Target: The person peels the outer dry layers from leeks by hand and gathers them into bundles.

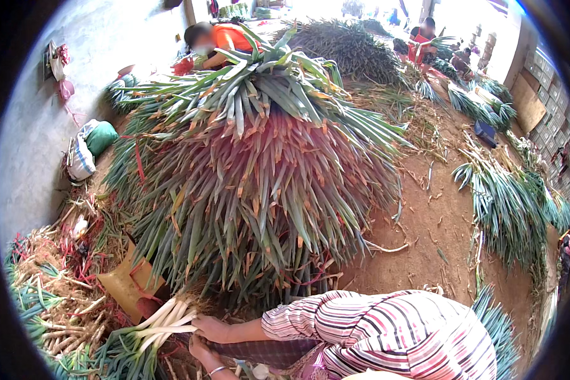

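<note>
My right hand, at the end of a striped sleeve, has its fingers closed at the white end of a leek stalk. Just below it, my left hand wears a bracelet at the wrist; its fingertips are partly hidden, and whether they grip anything is unclear. Both hands are over a dark plaid cloth across my lap. To their left lies a bunch of leeks with white stalks, rooty ends upward and green leaves toward the bottom.
A tall leek heap stands beside me. Left are a yellow plastic piece, root-ended stalks and a white sack by the wall. An orange-shirted person bends behind the heap. More leek bundles line the right; others work farther back.
</note>
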`<state>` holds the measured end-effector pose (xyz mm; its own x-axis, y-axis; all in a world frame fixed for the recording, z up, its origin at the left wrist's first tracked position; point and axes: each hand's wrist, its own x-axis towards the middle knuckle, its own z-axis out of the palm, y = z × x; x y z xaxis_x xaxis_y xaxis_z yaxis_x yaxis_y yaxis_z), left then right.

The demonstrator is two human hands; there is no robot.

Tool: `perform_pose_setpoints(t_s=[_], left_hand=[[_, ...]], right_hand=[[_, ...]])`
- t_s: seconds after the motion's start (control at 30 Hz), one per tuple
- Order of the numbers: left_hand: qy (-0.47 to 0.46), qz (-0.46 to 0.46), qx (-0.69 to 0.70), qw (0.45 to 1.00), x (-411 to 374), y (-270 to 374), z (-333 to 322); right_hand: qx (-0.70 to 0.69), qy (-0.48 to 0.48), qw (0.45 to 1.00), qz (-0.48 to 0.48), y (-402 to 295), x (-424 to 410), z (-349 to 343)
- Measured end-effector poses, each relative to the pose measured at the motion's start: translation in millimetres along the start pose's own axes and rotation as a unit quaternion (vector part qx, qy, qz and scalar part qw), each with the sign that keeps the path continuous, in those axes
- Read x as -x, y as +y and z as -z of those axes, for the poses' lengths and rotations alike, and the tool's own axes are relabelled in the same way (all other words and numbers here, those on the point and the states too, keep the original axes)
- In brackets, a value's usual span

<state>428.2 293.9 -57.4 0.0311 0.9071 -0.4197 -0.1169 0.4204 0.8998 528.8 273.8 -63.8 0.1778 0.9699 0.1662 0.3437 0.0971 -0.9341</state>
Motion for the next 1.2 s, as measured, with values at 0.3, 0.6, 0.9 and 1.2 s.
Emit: perform_pose_setpoints(t_s=[0.3,0.6,0.9,1.2], left_hand=[[0.109,-0.039,-0.023,0.993,104,52,59],[0.243,-0.12,-0.031,0.962,299,44,296],[0.399,-0.217,0.05,0.889,348,47,251],[0.31,-0.153,-0.064,0.936,360,40,278]], right_hand=[[0.106,-0.131,0.981,0.094,10,3,-58],[0.199,-0.183,0.906,0.326,-84,52,-70],[0.256,-0.448,0.825,0.23,47,113,-240],[0.239,-0.654,0.701,0.154,-40,124,-200]])
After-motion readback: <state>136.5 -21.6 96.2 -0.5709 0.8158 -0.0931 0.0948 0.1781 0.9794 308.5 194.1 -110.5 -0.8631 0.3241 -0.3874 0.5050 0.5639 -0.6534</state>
